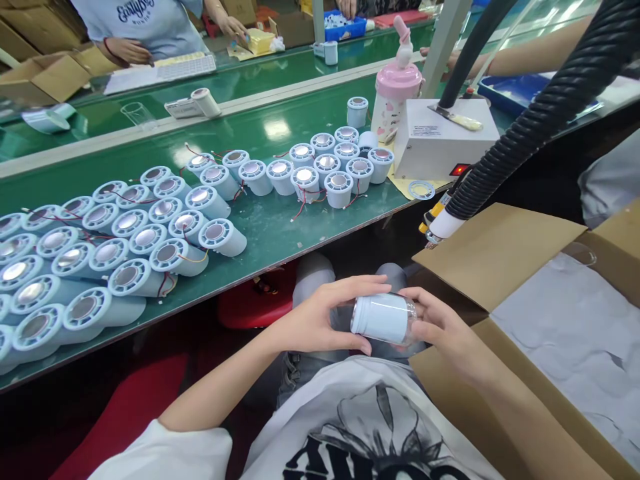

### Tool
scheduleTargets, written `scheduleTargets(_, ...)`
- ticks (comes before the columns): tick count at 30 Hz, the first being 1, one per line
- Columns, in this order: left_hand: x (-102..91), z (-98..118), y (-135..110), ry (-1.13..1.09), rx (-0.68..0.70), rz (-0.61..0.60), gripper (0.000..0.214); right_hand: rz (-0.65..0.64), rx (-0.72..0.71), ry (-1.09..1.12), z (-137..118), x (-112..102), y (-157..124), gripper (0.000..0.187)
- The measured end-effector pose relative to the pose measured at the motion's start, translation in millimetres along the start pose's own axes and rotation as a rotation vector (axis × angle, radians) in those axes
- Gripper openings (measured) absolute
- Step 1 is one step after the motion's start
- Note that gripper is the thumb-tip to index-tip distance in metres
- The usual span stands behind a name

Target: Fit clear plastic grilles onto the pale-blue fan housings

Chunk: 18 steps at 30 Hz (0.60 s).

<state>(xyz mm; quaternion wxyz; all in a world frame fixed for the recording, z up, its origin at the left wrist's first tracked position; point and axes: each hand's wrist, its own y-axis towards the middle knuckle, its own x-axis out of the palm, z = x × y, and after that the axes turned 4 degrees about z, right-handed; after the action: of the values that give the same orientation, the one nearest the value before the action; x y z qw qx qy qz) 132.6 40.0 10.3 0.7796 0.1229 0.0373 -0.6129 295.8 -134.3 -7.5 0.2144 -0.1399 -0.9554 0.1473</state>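
Observation:
Above my lap, both hands are on a light-blue cylinder [381, 317] lying on its side, with a clear plastic sleeve or cup [412, 313] around it that extends past its right end. My left hand [327, 313] curves about the left end, thumb below and fingers above. With thumb and fingers, my right hand [436, 319] grips the clear right end. On the green bench in front stand several light-blue cylinders [223, 237] with ringed tops and silver discs; thin red and dark wires [300, 208] trail from some of them.
An open cardboard box [453, 260] with white sheeting [565, 333] is at my right. A black corrugated hose [540, 113] hangs over it. A white machine [445, 137] and pink cup [397, 93] stand on the green bench [280, 233]. Co-workers' hands [233, 28] show across the bench.

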Motion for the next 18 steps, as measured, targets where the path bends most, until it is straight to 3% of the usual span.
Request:
scheduleTargets(10,0.5,-4.7,-1.7,-0.043,0.038,-0.017,0.076,-0.042,0.183,0.05,0.8,6.9,3.9,0.046)
scheduleTargets(18,4.8,-2.6,-4.0,-0.037,0.036,0.004,0.061,-0.07,0.361,0.074,-0.4,10.2,4.3,0.064)
